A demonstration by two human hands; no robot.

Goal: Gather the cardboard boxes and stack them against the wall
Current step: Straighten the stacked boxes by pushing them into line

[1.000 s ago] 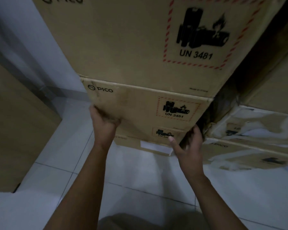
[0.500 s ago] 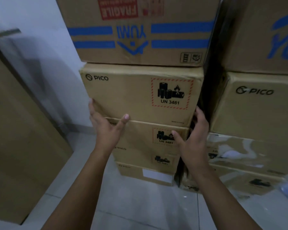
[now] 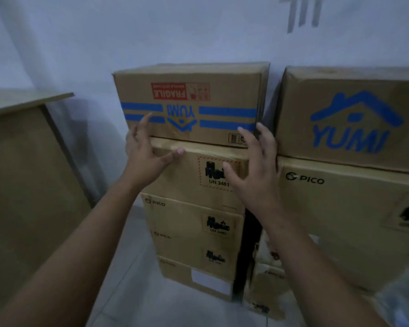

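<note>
Two stacks of cardboard boxes stand against the white wall (image 3: pixel 198 31). The left stack is topped by an upside-down YUMI box (image 3: pixel 189 90) with a red FRAGILE label, sitting on several PICO boxes (image 3: pixel 189 223). My left hand (image 3: pixel 147 149) is spread at the left front corner where the YUMI box meets the PICO box (image 3: pixel 187 175) under it, thumb lying along that edge. My right hand (image 3: pixel 257 166) is spread at the right front corner of the same boxes. Neither hand holds anything. The right stack has a larger YUMI box (image 3: pixel 350 119) on a large PICO box (image 3: pixel 345 220).
A tall brown panel or cabinet (image 3: pixel 26 185) stands at the left, close to the left stack. Pale floor tiles (image 3: pixel 128 291) run between it and the boxes. A narrow dark gap (image 3: pixel 246 244) separates the two stacks.
Both hands have risen from the lower PICO boxes to the corners by the top YUMI box. The view has tilted up, so the wall above the stacks shows.
</note>
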